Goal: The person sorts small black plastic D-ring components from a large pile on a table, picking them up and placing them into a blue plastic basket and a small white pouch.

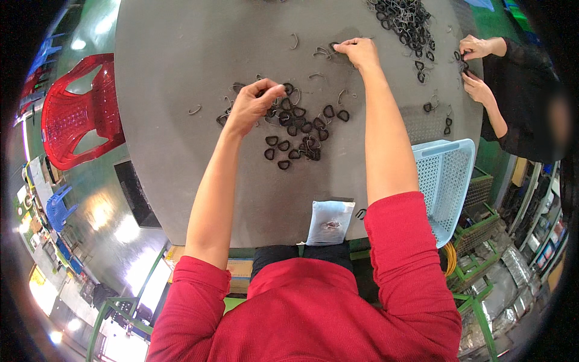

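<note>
A pile of black D-shaped rings [286, 117] lies at the middle of the grey table, mixed with thin curved metal hooks. Over its far left side is my left hand [250, 107], thumb and fingers pinched together. Something dark shows between those fingers, but I cannot make out whether it is held. Farther off and to the right, my right hand [360, 54] pinches a small black D-ring [333, 46] at its fingertips. Loose metal hooks [322, 52] lie just left of that hand. One lone hook [194, 110] rests left of the pile.
A larger heap of black rings and hooks [407, 27] covers the far right. Beside it, a co-worker's hands [476, 66] hold black rings. A light blue basket [443, 181] stands at the right edge, a blue-white pouch [330, 223] at the near edge, a red chair [81, 111] left.
</note>
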A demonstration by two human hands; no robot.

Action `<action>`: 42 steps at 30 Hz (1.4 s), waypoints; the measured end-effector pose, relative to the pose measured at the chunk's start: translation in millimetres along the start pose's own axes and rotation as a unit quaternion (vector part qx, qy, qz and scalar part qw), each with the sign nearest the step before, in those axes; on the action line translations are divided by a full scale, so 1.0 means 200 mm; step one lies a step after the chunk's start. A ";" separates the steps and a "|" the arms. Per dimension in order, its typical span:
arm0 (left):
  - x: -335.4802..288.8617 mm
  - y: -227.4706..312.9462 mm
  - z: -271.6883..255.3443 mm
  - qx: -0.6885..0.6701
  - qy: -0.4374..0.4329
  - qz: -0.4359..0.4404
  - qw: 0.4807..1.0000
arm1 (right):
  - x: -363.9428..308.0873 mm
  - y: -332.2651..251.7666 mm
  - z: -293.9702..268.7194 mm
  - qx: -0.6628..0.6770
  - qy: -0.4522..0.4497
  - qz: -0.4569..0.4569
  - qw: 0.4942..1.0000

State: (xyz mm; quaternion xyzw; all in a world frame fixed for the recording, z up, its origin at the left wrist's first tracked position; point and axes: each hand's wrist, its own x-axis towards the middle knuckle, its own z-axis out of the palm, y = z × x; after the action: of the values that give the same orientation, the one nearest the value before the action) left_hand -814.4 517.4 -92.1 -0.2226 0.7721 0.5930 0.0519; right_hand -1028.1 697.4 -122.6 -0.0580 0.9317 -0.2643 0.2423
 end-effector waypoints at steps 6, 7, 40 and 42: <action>-0.04 0.01 0.00 -0.558 -0.082 -0.089 0.821 | -0.24 0.08 -0.04 0.250 0.021 0.076 0.965; -0.03 -0.02 0.02 -0.553 -0.109 -0.094 0.821 | -0.31 0.08 -0.04 0.339 0.008 0.086 0.937; -0.48 0.68 0.87 -0.027 -0.130 0.089 0.987 | -1.56 0.40 0.15 0.215 0.100 0.000 0.971; -0.60 0.75 1.11 -0.095 -0.155 0.137 0.974 | -1.73 0.58 -0.02 0.234 0.089 0.012 0.968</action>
State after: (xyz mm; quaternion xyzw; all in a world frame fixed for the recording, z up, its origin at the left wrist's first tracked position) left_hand -809.0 789.6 17.2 -0.0242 0.7181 0.6922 0.0682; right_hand -724.9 879.7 -33.3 0.0355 0.8625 -0.4756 0.1690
